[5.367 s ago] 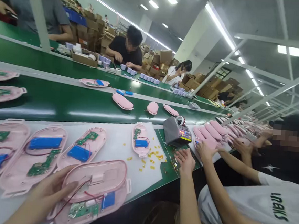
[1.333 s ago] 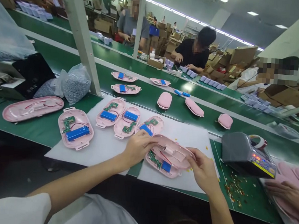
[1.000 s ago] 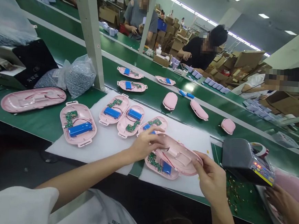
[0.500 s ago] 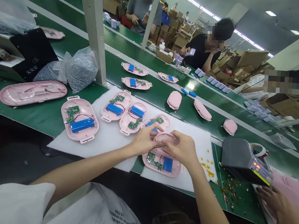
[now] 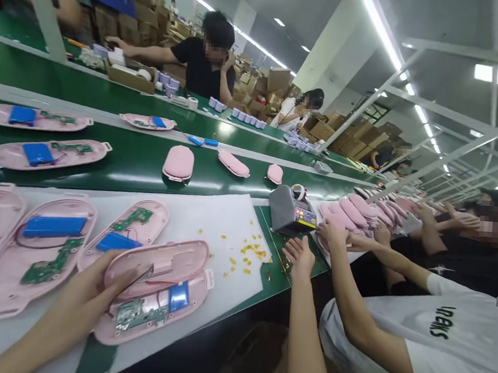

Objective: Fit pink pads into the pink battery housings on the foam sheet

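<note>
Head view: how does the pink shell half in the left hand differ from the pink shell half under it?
The upper half, in the left hand, shows no battery; the lower half carries a blue battery and green circuit board. The upper is raised and tilted; the lower lies flat. Both are oval pink plastic.

Factory hall (image 5: 455, 24) under long strip lights (image 5: 380, 27), white steel ceiling framing (image 5: 368, 96), stacked cardboard cartons (image 5: 278, 79) beyond green conveyor lines (image 5: 109, 98)
</note>
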Demonstrator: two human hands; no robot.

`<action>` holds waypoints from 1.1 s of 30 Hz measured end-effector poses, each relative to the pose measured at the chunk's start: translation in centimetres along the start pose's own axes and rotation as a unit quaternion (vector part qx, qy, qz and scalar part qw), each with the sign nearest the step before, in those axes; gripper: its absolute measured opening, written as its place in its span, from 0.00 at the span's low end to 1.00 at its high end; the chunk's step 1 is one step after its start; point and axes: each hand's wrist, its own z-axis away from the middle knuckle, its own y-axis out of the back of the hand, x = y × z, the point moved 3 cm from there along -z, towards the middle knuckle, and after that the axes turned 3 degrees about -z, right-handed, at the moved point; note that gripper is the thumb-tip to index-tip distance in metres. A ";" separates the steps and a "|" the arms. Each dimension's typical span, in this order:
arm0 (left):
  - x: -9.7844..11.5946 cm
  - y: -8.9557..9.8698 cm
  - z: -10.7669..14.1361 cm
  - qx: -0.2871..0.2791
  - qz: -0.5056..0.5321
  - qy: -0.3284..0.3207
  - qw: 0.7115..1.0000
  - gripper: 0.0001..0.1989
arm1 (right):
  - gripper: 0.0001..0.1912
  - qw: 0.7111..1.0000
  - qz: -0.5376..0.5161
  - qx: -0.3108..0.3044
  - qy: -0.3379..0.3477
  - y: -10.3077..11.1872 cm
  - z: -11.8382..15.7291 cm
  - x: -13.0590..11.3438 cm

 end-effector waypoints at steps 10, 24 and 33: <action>2.3 0.0 0.7 0.034 0.021 0.027 0.999 0.15 | 0.21 0.999 -0.035 -0.038 0.004 2.5 -2.7 1.0; -0.4 -0.4 0.2 -0.046 0.173 -0.003 0.984 0.19 | 0.09 0.815 0.129 -0.479 0.298 -17.2 14.0 -10.9; -0.3 -0.2 0.6 -0.045 0.192 -0.043 0.979 0.16 | 0.06 0.683 0.291 -0.487 0.460 -23.4 17.6 -9.7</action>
